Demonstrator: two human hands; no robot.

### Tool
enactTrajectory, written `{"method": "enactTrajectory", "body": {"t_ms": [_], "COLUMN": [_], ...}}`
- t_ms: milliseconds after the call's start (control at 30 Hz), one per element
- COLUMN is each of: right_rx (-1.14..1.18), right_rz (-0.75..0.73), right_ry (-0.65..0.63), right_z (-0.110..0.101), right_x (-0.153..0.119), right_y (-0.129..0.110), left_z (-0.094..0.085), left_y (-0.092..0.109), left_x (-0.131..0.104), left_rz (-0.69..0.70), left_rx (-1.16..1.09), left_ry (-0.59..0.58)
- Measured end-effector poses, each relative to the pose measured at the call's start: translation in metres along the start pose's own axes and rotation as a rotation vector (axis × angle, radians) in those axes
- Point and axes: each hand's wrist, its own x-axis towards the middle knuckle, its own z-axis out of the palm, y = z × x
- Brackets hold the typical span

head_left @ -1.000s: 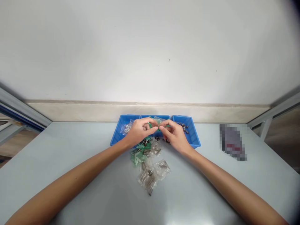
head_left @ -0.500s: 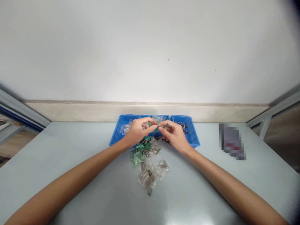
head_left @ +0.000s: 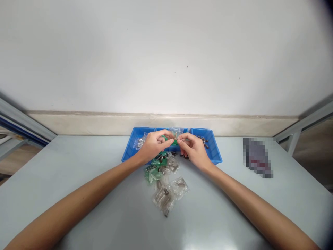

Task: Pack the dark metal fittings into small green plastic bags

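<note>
My left hand (head_left: 155, 141) and my right hand (head_left: 191, 146) meet over the middle blue bin (head_left: 161, 129), fingertips pinched close together. Between them is something small; a thin brownish piece (head_left: 175, 135) pokes up there, but its kind is too small to make out. Behind the fingertips lie clear plastic bags (head_left: 176, 130) and green bags in the bin. Just below the hands, green plastic bags (head_left: 153, 174) with metal and white parts lie on the table. Nearer to me are clear bags of metal pieces (head_left: 163, 198), some resembling screws.
The left blue bin (head_left: 127, 151) contains clear bags (head_left: 140, 141) of small parts. In the right blue bin (head_left: 214, 149) are loose dark metal pieces (head_left: 204, 140). A pixelated dark item (head_left: 257, 156) lies on the grey table (head_left: 104, 208) at right. A wall (head_left: 166, 69) rises behind.
The fingertips of both hands have shifted slightly, and the gap between them is a little wider. The thin brownish piece stands more upright. Bags and bins have not moved.
</note>
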Motion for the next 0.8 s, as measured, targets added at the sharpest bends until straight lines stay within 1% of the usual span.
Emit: {"method": "enactTrajectory", "body": {"t_ms": [267,533,800], "right_rx": [-0.046,-0.001,-0.035], "right_rz": [0.005,0.010,0.014], "right_ry": [-0.006,-0.005,0.001], "right_z": [-0.0004,0.0001,0.0007], "right_x": [-0.0012,-0.0007,-0.0005], "right_y": [-0.0032,-0.0014,-0.0025], "left_z": [0.0004,0.0006,0.0003], "left_y": [-0.0054,0.0002,-0.0013], "left_x": [0.0016,0.0000,0.0008], "left_rz": [0.014,-0.011,0.014], "left_rx": [0.040,0.044,0.054], "left_ry": [-0.012,0.028,-0.002]}}
